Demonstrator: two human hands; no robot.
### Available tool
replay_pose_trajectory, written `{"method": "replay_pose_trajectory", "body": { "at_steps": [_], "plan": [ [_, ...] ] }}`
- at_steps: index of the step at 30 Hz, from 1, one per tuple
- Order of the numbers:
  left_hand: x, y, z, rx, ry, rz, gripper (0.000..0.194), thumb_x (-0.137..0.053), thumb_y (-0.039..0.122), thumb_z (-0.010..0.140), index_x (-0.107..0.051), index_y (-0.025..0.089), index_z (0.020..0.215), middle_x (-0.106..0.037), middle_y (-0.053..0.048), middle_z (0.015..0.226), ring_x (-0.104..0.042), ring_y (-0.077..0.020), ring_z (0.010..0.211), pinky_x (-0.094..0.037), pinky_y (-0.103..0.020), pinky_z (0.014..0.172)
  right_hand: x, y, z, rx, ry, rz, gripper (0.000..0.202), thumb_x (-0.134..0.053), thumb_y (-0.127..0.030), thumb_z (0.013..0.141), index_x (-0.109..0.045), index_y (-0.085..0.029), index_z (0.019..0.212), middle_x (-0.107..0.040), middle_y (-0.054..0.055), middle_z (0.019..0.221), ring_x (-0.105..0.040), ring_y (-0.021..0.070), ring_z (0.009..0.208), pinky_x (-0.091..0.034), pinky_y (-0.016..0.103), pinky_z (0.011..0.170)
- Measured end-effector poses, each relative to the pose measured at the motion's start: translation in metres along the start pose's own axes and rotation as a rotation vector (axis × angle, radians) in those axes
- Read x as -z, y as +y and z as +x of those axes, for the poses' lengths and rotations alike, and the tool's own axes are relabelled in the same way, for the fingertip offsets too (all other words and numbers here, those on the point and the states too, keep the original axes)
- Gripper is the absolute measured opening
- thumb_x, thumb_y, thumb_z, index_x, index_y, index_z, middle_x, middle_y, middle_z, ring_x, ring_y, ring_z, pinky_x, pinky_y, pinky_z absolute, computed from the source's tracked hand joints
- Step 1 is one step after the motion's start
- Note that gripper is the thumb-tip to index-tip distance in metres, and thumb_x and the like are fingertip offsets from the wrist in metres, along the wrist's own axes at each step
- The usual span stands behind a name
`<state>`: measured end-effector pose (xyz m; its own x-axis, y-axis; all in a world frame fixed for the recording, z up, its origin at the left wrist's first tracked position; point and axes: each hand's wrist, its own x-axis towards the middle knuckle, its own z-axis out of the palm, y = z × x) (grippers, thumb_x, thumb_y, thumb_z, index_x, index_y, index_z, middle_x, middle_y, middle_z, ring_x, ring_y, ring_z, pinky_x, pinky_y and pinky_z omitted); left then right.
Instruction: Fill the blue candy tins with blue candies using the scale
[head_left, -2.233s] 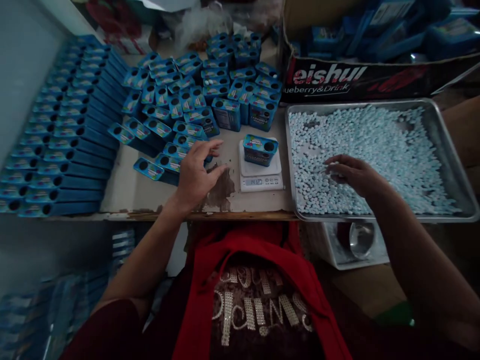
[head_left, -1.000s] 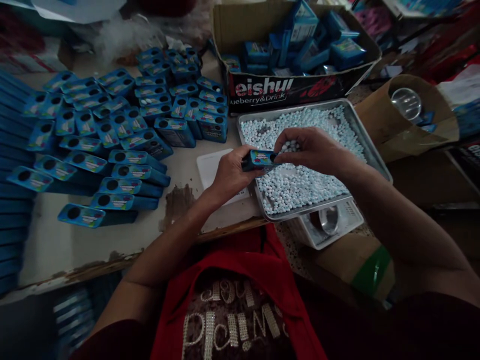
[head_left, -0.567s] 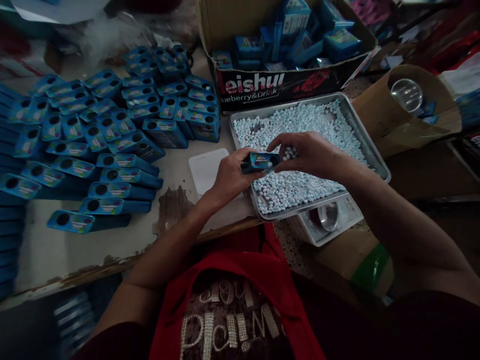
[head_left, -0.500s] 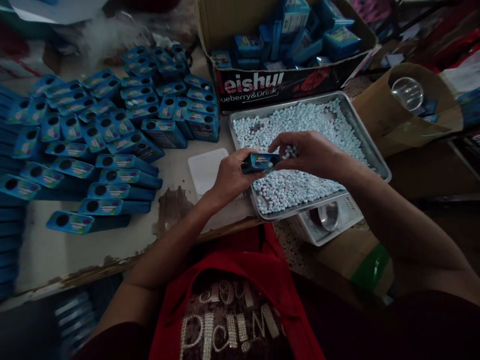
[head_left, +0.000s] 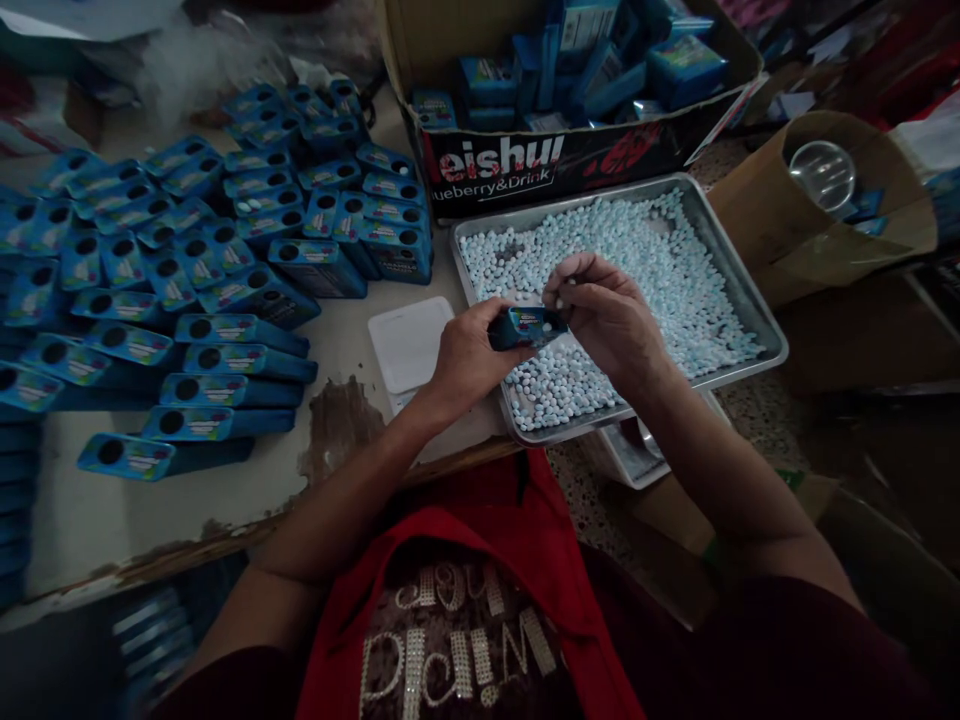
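My left hand (head_left: pixel 474 358) is wrapped round a small blue candy box (head_left: pixel 526 326), held tilted over the near left part of the tray. A pale candy shows at the box's right end. Right at that end, my right hand (head_left: pixel 609 315) pinches a few small candies (head_left: pixel 561 300) between thumb and fingers. Below both hands lies a metal tray (head_left: pixel 772 352) spread with pale blue and white candies (head_left: pixel 637 250). On the table to the left stand many blue candy boxes (head_left: pixel 202 420) with dark round holes in their tops.
Behind the tray is a cardboard carton (head_left: pixel 495 175) full of blue boxes. A white plastic lid (head_left: pixel 409 345) lies left of the tray. At the right, a paper bag (head_left: pixel 757 215) holds a clear round container (head_left: pixel 823 176). A white scale (head_left: pixel 634 465) sits partly under the tray.
My right hand has turned more upright, its forearm swinging inward, and fewer candies show in its fingers. My left hand still holds the box in nearly the same place. The view has shifted slightly.
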<state>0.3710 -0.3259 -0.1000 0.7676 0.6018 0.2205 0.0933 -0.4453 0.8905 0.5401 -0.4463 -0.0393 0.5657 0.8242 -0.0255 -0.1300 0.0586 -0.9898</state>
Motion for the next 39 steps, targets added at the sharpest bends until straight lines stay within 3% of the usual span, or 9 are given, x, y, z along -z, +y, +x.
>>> {"method": "replay_pose_trajectory", "body": {
  "at_steps": [9,17,20,24,27,30,32,35,39],
  "plan": [
    [-0.005,-0.003,0.001,0.016,-0.002,0.017,0.050,-0.108,0.017,0.081,-0.081,0.025,0.122,-0.091,-0.005,0.119,-0.087,-0.0321,0.109,-0.066,-0.041,0.091,0.005,0.018,-0.003,0.098,0.031,0.074,0.028,-0.078,-0.032,0.080,-0.067,-0.029,0.105,-0.070,0.004,0.101,-0.069,0.0250,0.099,-0.064,0.042,0.102],
    [-0.004,-0.006,-0.005,-0.034,0.048,0.033,0.053,-0.107,0.011,0.079,-0.081,0.026,0.124,-0.090,-0.004,0.126,-0.086,-0.0312,0.115,-0.070,-0.043,0.101,0.005,0.008,-0.004,0.186,-0.023,-0.056,0.049,-0.079,-0.072,0.100,-0.067,-0.034,0.129,-0.072,0.009,0.136,-0.067,0.0346,0.144,-0.064,0.054,0.121],
    [0.006,-0.012,-0.010,-0.026,0.093,0.007,0.054,-0.110,0.013,0.080,-0.081,0.026,0.124,-0.089,-0.003,0.120,-0.085,-0.0280,0.107,-0.070,-0.040,0.097,0.012,0.007,-0.007,0.293,0.051,-0.052,0.044,-0.085,-0.066,0.103,-0.069,-0.035,0.129,-0.071,0.007,0.135,-0.068,0.0330,0.140,-0.061,0.052,0.124],
    [0.019,-0.015,-0.016,-0.035,0.132,-0.022,0.053,-0.110,0.014,0.080,-0.081,0.027,0.123,-0.088,-0.003,0.117,-0.084,-0.0274,0.107,-0.069,-0.038,0.096,0.002,0.015,-0.019,0.363,0.022,-0.446,0.050,-0.101,-0.069,0.097,-0.077,-0.033,0.121,-0.072,0.009,0.129,-0.067,0.0347,0.131,-0.061,0.050,0.115],
    [0.028,-0.019,-0.021,-0.023,0.152,-0.108,0.050,-0.108,0.017,0.083,-0.080,0.027,0.123,-0.086,-0.001,0.114,-0.084,-0.0256,0.105,-0.070,-0.036,0.094,-0.006,0.024,-0.020,0.315,0.045,-0.482,0.049,-0.090,-0.075,0.104,-0.075,-0.032,0.121,-0.073,0.009,0.127,-0.069,0.0328,0.124,-0.062,0.047,0.106],
    [0.048,-0.033,-0.029,0.033,0.242,-0.144,0.049,-0.105,0.021,0.085,-0.077,0.027,0.125,-0.084,0.000,0.109,-0.083,-0.0241,0.100,-0.071,-0.034,0.092,0.008,0.034,-0.017,0.246,0.150,-0.480,0.038,-0.074,-0.069,0.115,-0.070,-0.032,0.122,-0.075,0.008,0.122,-0.072,0.0307,0.117,-0.062,0.046,0.106],
    [0.066,-0.049,-0.037,0.051,0.306,-0.138,0.050,-0.104,0.024,0.083,-0.076,0.027,0.124,-0.082,0.000,0.106,-0.081,-0.0231,0.098,-0.071,-0.032,0.090,0.029,0.043,-0.017,0.207,0.073,-0.732,0.037,-0.078,-0.065,0.112,-0.073,-0.030,0.125,-0.077,0.012,0.126,-0.073,0.0361,0.123,-0.062,0.053,0.111],
    [0.090,-0.073,-0.050,0.059,0.339,-0.149,0.053,-0.107,0.033,0.083,-0.074,0.026,0.122,-0.081,-0.001,0.107,-0.081,-0.0231,0.098,-0.071,-0.032,0.090,0.051,0.059,-0.025,0.194,-0.221,-1.238,0.058,-0.086,-0.053,0.105,-0.074,-0.023,0.153,-0.075,0.024,0.153,-0.066,0.0499,0.144,-0.057,0.068,0.123],
    [0.094,-0.094,-0.058,0.055,0.329,-0.197,0.066,-0.109,0.061,0.086,-0.072,0.025,0.126,-0.080,-0.004,0.113,-0.083,-0.0266,0.107,-0.073,-0.039,0.099,0.040,0.076,-0.032,0.228,-0.480,-1.615,0.067,-0.067,-0.037,0.118,-0.056,-0.020,0.182,-0.053,0.028,0.185,-0.053,0.0536,0.163,-0.055,0.069,0.124]
  ]
}}
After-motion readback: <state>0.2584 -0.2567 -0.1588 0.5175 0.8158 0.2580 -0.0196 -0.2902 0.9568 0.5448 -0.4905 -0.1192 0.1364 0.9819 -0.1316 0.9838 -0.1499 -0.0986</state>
